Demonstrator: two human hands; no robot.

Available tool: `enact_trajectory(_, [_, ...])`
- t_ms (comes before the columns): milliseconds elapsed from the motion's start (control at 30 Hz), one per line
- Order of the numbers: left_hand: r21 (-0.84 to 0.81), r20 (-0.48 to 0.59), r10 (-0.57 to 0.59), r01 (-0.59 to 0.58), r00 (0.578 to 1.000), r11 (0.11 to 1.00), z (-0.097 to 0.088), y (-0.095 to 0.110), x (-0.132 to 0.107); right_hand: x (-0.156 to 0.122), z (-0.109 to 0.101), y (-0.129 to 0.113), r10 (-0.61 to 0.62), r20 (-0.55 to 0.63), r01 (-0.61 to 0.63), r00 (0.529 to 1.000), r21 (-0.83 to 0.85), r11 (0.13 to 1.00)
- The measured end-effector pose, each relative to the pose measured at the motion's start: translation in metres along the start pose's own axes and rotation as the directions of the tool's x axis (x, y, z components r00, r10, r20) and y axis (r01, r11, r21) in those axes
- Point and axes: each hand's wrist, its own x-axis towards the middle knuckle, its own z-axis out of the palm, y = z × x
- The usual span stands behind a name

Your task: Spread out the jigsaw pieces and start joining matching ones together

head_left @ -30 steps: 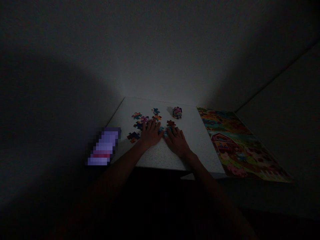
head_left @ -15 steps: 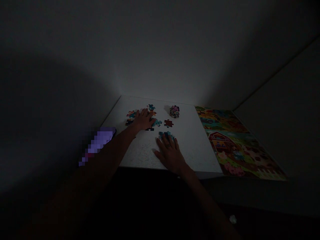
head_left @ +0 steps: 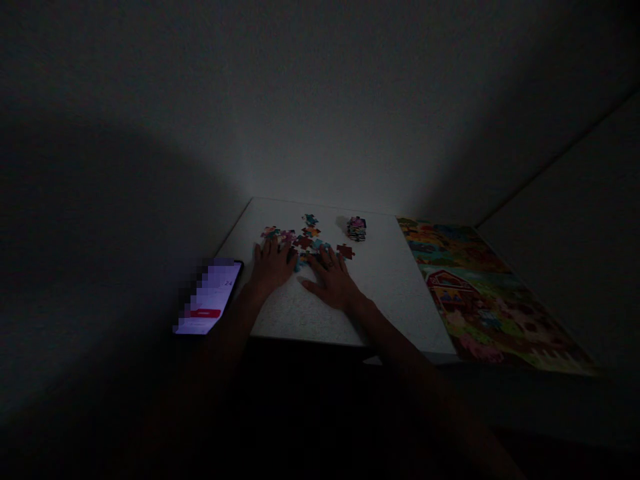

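On the white tabletop (head_left: 390, 300), loose jigsaw pieces (head_left: 303, 241) lie at 12 o'clock from both hands. Left hand (head_left: 273, 267) and right hand (head_left: 333, 280) rest flat, fingers spread, gripping nothing. A maroon piece (head_left: 345, 251) lies at the right hand's 1 o'clock.

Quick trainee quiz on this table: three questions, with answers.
1. Which is nearer the phone: the left hand or the right hand?
2. True or false: the stacked puzzle pieces lie farther from the person than both hands.
3. Fill in the blank: the picture with a red barn lies to the ___ of the table.

Key: 1. left hand; 2. true; 3. right.
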Motion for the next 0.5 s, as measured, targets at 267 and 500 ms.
enact_trajectory(267, [-0.01,-0.021,-0.017,0.017,1.0,1.0,0.002,0.006,-0.042,0.017,0.004,-0.002,0.328,-0.042,-0.33,0.944,-0.032,0.944])
enact_trajectory(500, [0.03,-0.003,0.017,-0.016,1.0,0.999,0.002,0.007,-0.044,0.032,0.004,0.006,0.256,0.047,-0.25,0.965,-0.112,0.962])
